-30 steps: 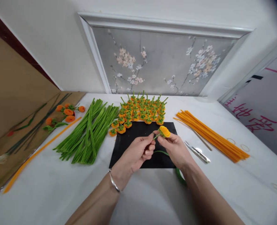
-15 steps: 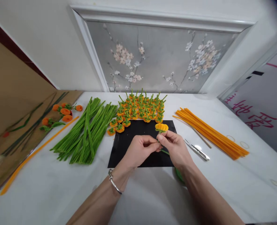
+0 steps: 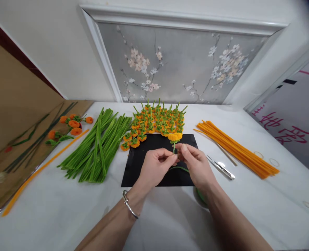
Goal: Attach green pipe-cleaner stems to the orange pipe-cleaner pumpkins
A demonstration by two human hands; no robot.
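Observation:
A handmade flower with a yellow-orange fuzzy head and green stem stands upright between my hands over the black mat. My left hand pinches the lower stem between thumb and fingertips. My right hand has its thumb and index finger closed just beside the stem, below the flower head; what they grip is hidden. A thin green strip curves below the fingers and passes behind my right hand. Under my right wrist a round green object shows in part.
Rows of upside-down orange flowers stand behind the mat. Green pipe cleaners lie left, orange ones right, beside tweezers and a thin stick. A long orange strip and finished flowers lie far left.
The flower has shifted slightly left and up, now upright with more stem showing. My right fingers have moved from the flower's base to beside the stem. More of the green strip shows.

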